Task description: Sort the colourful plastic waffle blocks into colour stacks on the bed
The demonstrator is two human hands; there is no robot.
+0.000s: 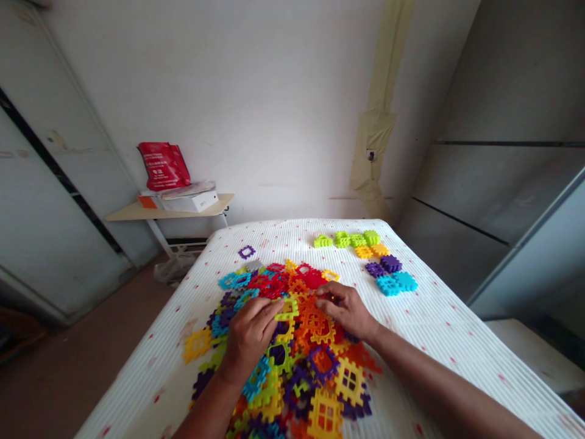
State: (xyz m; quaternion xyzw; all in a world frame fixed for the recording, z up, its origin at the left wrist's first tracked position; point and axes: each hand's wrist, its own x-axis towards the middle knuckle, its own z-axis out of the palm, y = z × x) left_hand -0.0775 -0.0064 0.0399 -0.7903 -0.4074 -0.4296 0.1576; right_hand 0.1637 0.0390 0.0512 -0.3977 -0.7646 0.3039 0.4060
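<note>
The left hand point(249, 338) curls narrowly against a yellow-green plastic lattice tile point(287, 309); the right hand point(346, 310) pinches narrowly above orange plastic lattice tiles point(313, 318). Any grip is unclear.

The heaped blocks point(311, 320) mix red, orange, yellow, lime, purple and blue, each with a lattice of square holes. Set apart, colour by colour, lie lime blocks point(346, 239), amber blocks point(367, 250), purple blocks point(382, 265) and blue blocks point(395, 283). The sheet point(439, 323) is white, finely ribbed, flecked red. The bag point(162, 166) is red with white print.
</note>
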